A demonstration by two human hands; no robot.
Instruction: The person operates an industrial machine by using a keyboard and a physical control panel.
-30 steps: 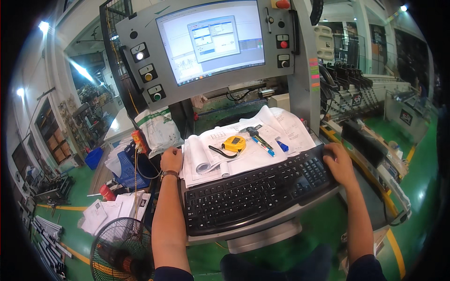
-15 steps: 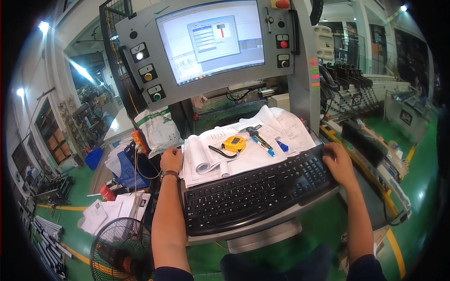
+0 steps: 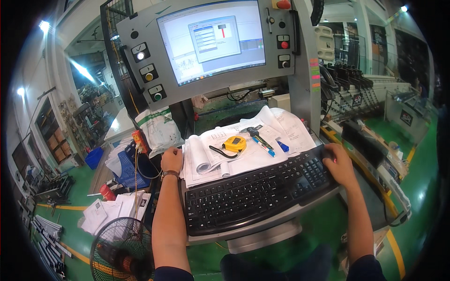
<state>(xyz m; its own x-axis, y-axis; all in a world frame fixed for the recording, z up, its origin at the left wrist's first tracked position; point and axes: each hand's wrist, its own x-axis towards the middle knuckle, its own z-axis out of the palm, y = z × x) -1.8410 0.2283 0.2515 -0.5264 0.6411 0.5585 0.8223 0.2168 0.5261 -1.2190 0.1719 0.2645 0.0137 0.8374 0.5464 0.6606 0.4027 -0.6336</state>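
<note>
A black keyboard (image 3: 255, 192) lies across a narrow shelf in front of me. At its right end is my right hand (image 3: 339, 161), fingers curled down past the shelf's side and thumb by the number keys; a small red glint shows near the thumb, but what the fingers hold is hidden. My left hand (image 3: 171, 159) is closed at the left edge of the stacked paper drawings (image 3: 220, 140), its fingertips out of sight. On those sheets lie a yellow tape measure (image 3: 235, 144), a caliper (image 3: 251, 131), a blue-and-black pen (image 3: 264, 146) and a blue cap-like piece (image 3: 282, 146).
A grey control panel with a lit screen (image 3: 211, 40) and push buttons stands ahead. To the left are a white bag (image 3: 160, 129), a blue basket (image 3: 129, 168), loose papers (image 3: 112, 210) and a black fan (image 3: 123, 250). Machinery (image 3: 358, 93) stands at the right.
Both hands stay in nearly the same places. A small red glint now shows by the right thumb. The screen's dialog window looks the same.
</note>
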